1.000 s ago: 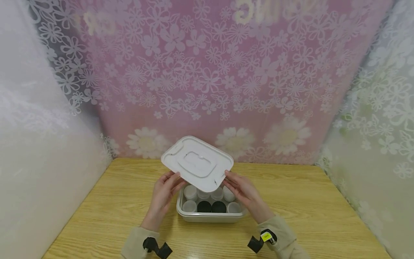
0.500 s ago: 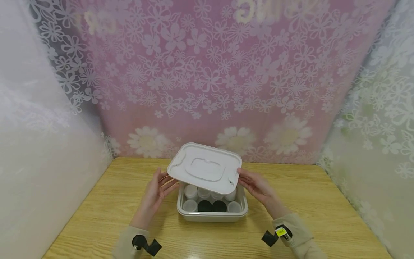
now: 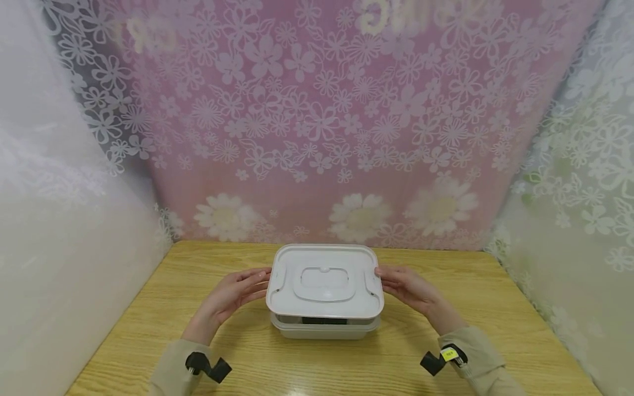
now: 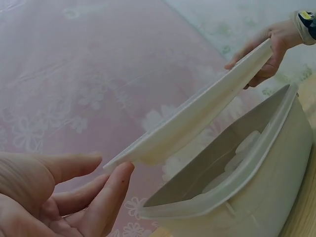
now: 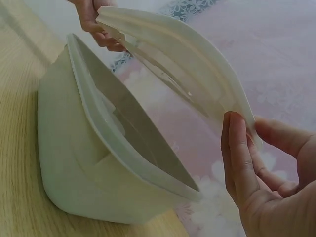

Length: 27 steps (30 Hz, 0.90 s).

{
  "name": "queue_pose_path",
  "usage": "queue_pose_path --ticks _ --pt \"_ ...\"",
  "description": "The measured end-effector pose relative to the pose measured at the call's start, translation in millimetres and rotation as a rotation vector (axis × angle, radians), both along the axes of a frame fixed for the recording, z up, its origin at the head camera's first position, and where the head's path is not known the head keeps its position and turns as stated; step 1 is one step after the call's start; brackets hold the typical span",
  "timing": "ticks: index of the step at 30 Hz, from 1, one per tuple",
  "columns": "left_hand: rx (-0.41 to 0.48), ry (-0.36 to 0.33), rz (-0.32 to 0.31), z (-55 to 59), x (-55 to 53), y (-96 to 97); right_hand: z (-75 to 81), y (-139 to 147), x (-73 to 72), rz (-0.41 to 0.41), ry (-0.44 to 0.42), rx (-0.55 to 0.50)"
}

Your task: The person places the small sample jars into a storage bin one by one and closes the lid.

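Note:
A white rectangular lid [image 3: 324,308] with a raised oval in its top hangs above a white plastic storage box [image 3: 324,333]. My left hand [image 3: 233,297] holds the lid's left edge, thumb on top and fingers beneath in the left wrist view. On the opposite edge my right hand [image 3: 413,291] pinches the lid; its fingers [image 5: 239,153] lie under the rim. Both wrist views show a gap between lid and box. Inside the box, pale round caps [image 4: 232,165] are partly visible, and a dark strip shows under the lid's front edge. Most of the contents are hidden.
The box stands on a wood-grain table [image 3: 495,330]. A pink flowered curtain [image 3: 322,137] hangs behind the table, with pale sheets [image 3: 74,220] on both sides. A black wrist mount [image 3: 208,367] is strapped over each beige sleeve.
The lid has come down and toward me, turning from a slant to square over the box. It now covers nearly all the caps. My hands have moved apart to its two sides.

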<state>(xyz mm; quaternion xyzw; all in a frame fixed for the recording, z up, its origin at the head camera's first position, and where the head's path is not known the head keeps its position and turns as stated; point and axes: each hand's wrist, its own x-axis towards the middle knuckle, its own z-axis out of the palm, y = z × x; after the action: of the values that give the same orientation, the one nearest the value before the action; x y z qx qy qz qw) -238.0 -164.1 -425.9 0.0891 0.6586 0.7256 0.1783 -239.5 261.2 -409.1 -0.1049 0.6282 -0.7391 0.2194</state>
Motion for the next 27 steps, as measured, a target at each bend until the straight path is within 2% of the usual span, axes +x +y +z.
queue_pose_path --ticks 5,9,13,18,24,27 --pt "-0.049 0.040 -0.021 2.1 -4.6 4.4 5.3 3 -1.5 -0.031 0.038 0.029" --pt "-0.074 0.071 -0.019 8.7 -6.7 8.8 13.3 3 -3.3 -0.086 0.077 0.111" --pt "-0.079 0.080 0.044 16.5 -7.8 15.9 20.8 1 -3.3 -0.141 0.137 0.184" --pt "-0.079 0.100 0.124 25.8 -8.9 23.4 24.3 -2 -3.7 -0.217 0.259 0.181" --pt "-0.063 0.109 0.179 31.3 -7.9 27.5 25.5 -4 -2.6 -0.281 0.425 0.235" --pt "-0.060 0.080 0.197 31.4 -7.7 29.1 25.1 -3 -2.8 -0.306 0.499 0.250"
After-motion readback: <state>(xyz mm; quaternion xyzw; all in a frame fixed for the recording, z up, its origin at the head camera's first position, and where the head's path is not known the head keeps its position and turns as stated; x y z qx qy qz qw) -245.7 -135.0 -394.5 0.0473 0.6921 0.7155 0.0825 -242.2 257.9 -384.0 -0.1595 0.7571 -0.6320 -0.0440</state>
